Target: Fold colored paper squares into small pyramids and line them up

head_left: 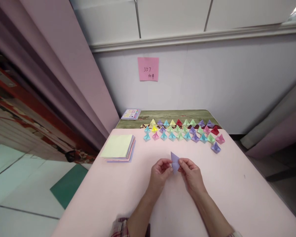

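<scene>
A folded purple paper piece [175, 161] is pinched between both my hands above the pink table [236, 191]. My left hand [160, 173] grips its left side with closed fingers. My right hand [191, 172] holds its right side, fingers curled round it. Several finished folded paper shapes [182, 131] in blue, green, pink, purple, yellow and red stand in rows further back. A stack of pastel paper sheets [118, 147], pale green on top, lies to the left of my hands.
A paper pack [131, 114] lies on a patterned table [199, 114] behind the pink one. A pink note [148, 68] marked 357 hangs on the white wall. A curtain [64, 72] hangs at left, and a green mat [69, 184] lies on the floor.
</scene>
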A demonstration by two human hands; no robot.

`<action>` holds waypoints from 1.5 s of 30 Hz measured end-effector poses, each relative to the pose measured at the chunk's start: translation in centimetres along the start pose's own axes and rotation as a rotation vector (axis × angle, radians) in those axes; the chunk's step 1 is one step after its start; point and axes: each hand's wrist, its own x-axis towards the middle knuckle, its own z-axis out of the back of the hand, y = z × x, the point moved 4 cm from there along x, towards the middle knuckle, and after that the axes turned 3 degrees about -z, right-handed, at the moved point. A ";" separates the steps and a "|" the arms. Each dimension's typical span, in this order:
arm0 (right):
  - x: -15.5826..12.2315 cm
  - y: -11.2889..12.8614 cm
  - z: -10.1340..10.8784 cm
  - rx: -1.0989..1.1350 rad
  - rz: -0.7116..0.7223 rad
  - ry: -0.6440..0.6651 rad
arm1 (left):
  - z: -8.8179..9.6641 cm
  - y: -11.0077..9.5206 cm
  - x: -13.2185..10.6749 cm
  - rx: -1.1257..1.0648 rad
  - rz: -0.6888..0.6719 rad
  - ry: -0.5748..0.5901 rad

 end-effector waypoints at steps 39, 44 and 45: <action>-2.1 0.1 -2.6 0.034 -0.154 0.354 | -0.5 -0.2 -0.3 -0.278 0.332 0.197; -1.8 0.5 -2.0 0.016 -0.141 0.308 | -0.3 0.1 -0.3 -0.284 0.363 0.198; -1.8 0.6 -1.9 0.016 -0.146 0.310 | -0.2 0.1 -0.4 -0.286 0.366 0.204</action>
